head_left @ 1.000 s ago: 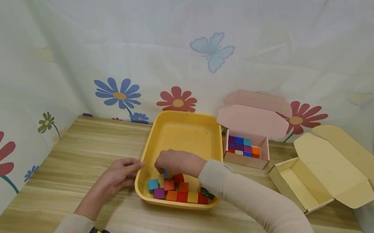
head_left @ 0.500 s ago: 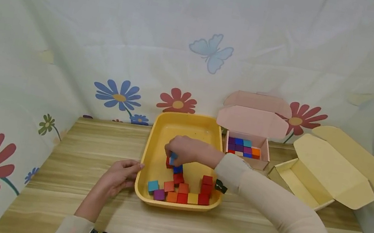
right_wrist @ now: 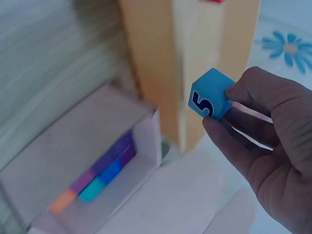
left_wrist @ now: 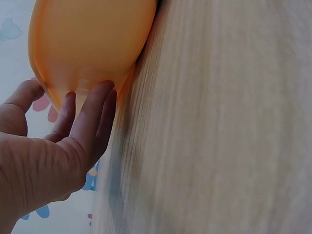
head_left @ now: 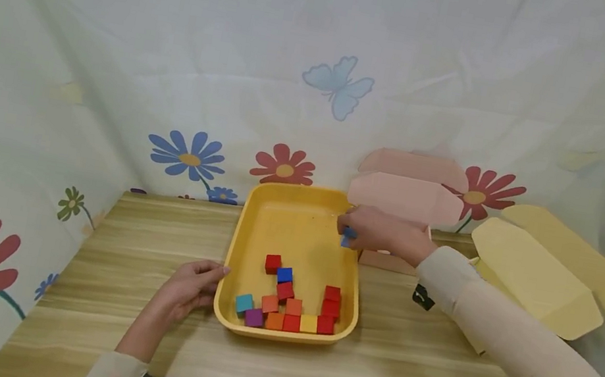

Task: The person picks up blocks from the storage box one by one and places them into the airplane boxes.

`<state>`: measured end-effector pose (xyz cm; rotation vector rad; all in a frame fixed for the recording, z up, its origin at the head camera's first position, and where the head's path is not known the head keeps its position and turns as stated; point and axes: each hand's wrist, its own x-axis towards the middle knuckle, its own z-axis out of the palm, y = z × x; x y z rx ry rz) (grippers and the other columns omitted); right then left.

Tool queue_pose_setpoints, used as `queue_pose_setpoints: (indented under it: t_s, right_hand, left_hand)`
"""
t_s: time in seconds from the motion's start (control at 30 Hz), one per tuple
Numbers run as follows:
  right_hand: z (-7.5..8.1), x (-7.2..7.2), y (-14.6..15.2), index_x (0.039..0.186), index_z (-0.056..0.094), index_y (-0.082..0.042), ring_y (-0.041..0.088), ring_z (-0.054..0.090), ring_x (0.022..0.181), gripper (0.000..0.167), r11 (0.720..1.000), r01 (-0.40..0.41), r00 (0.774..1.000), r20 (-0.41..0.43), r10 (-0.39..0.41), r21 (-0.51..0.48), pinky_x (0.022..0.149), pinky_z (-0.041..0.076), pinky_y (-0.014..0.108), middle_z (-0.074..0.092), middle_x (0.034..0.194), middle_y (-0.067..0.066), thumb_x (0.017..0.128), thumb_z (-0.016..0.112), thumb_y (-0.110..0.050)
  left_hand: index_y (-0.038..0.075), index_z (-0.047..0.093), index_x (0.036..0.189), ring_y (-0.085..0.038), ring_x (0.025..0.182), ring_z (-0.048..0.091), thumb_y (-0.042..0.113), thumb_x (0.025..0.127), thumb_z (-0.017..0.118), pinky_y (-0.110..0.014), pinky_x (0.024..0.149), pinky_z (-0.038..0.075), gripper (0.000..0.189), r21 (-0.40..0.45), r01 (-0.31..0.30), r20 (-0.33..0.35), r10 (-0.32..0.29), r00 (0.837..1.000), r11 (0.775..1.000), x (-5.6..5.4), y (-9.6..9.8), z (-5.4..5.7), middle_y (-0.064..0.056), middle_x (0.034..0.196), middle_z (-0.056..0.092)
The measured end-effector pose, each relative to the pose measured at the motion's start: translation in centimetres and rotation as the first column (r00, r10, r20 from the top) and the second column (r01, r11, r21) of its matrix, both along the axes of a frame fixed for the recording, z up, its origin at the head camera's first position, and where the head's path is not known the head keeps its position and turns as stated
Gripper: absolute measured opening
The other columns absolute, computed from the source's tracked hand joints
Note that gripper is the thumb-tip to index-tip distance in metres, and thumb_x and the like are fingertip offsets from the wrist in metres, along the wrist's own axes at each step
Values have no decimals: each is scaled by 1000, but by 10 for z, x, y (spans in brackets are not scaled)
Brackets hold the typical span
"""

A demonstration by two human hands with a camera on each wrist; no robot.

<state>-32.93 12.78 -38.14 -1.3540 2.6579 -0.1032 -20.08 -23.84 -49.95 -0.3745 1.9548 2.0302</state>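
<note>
I have room to pass over the far half of the tray (head_left: 289, 230) and along the bench (head_left: 271, 373) just before its near edge. Cubes (head_left: 293, 307) clutter the tray's near edge and near right corner. The left hand (head_left: 192, 287) blocks the left rim. By the right rim, the right hand (head_left: 376, 229), pinching a blue cube (right_wrist: 209, 92), and its sleeve (head_left: 500, 335) obstruct my way to the pink box (head_left: 386, 262).

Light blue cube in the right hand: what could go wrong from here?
The right hand pinches the light blue cube with much of it exposed, so it might slip. If released into the pink box, it could settle unevenly on the cubes lying there.
</note>
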Motion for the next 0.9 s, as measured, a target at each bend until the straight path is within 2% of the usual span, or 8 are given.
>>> queue_pose_setpoints:
  t_s: [0.13,0.27,0.4,0.53,0.7,0.9]
  right_hand:
    - [0,-9,26,101,73,-4,17,55,75,16,998,52,999,-11,-52,-44,74,53,31,68,88,2,89,78,-13]
    - [3,-17,46,100,74,-3,19,56,75,15,991,125,992,-28,-126,-39,75,56,33,67,85,2,86,77,-7]
    - [7,-22,61,100,73,-5,20,58,75,16,974,227,974,-4,-227,8,76,57,34,65,83,1,86,80,-9]
    - [10,-32,75,97,73,-6,21,57,73,13,956,288,957,14,-290,61,72,54,33,63,80,1,86,79,-9]
    - [14,-49,87,94,73,-7,20,56,72,11,948,291,957,-16,-291,133,70,53,34,63,80,1,85,79,-10]
    - [15,-57,95,86,72,-7,21,53,69,8,956,239,969,-112,-222,168,66,50,34,62,75,2,82,79,-7]
  left_hand:
    - [-9,58,124,-24,92,71,23,99,69,-41,79,61,42,10,-10,12,10,1000,1000,1,-2,-3,-16,108,68]
    - [-9,59,120,-24,92,72,21,99,70,-40,78,62,38,24,-22,13,21,1000,999,1,-3,-4,-15,106,69]
    - [-9,58,124,-25,93,72,23,99,70,-40,78,62,42,10,-16,18,16,1000,1000,1,-3,-3,-17,109,69]
    - [-8,58,127,-25,96,71,24,99,70,-41,80,61,45,-7,-13,27,13,1000,1000,0,-3,-1,-18,113,68]
    - [-7,58,128,-26,98,71,26,98,70,-41,81,61,46,-21,-16,39,17,999,1000,-2,-2,0,-19,116,67]
    - [-6,58,128,-26,98,71,26,97,72,-41,81,61,47,-12,-6,43,7,999,1000,-2,-2,1,-18,115,68]
